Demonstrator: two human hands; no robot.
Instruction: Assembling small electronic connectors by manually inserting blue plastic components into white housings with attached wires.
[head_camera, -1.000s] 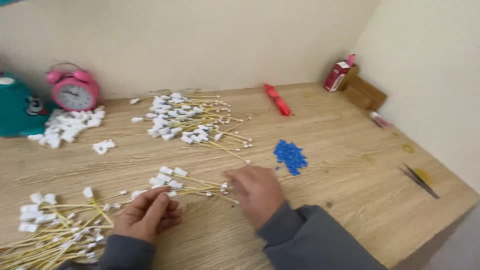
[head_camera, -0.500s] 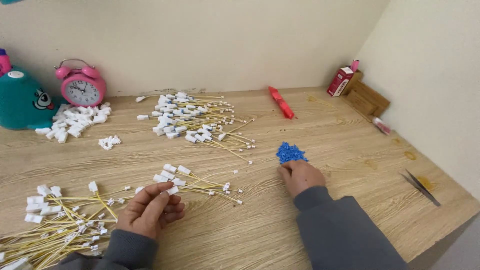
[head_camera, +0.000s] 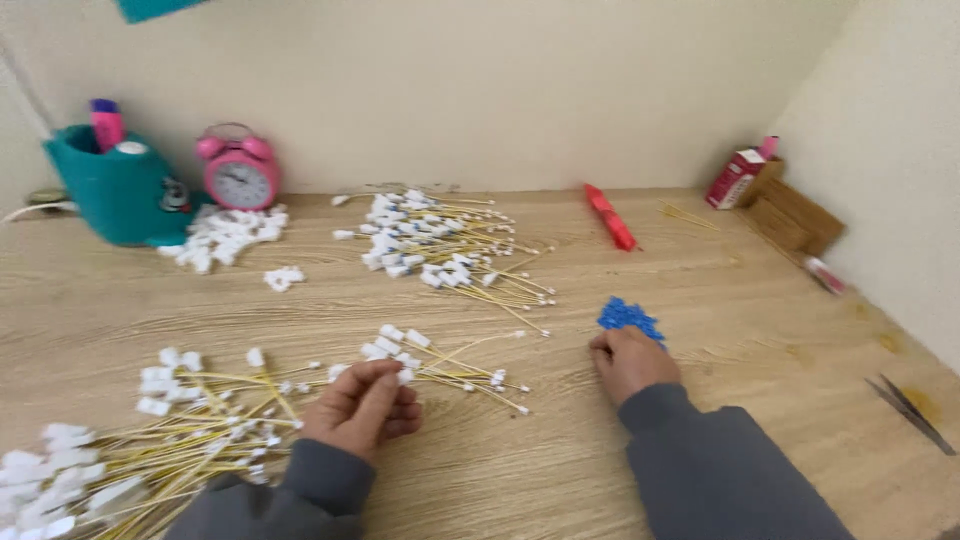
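Toward the wooden bench's front edge, the left hand (head_camera: 362, 408) pinches thin, light, bendable yellow wires with white plastic connectors (head_camera: 432, 366), best gripped mid-stem, while the right hand (head_camera: 628, 360), fingers curled, touches tiny blue beads (head_camera: 627, 316).

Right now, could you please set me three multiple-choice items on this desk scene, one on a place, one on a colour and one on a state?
1. Where does the right hand rest?
A. at the pile of small blue pieces
B. on the alarm clock
C. on the red marker

2. What colour is the alarm clock?
A. green
B. pink
C. black

3. How is the left hand?
A. flat and open on the wooden desk
B. lifted high above the desk
C. curled, fingers closed at the yellow wires with white plugs

Answers:
1 A, its fingertips meet the blue pile's near edge.
2 B, body and bells are pink.
3 C, the fingers fold inward over the wire ends.
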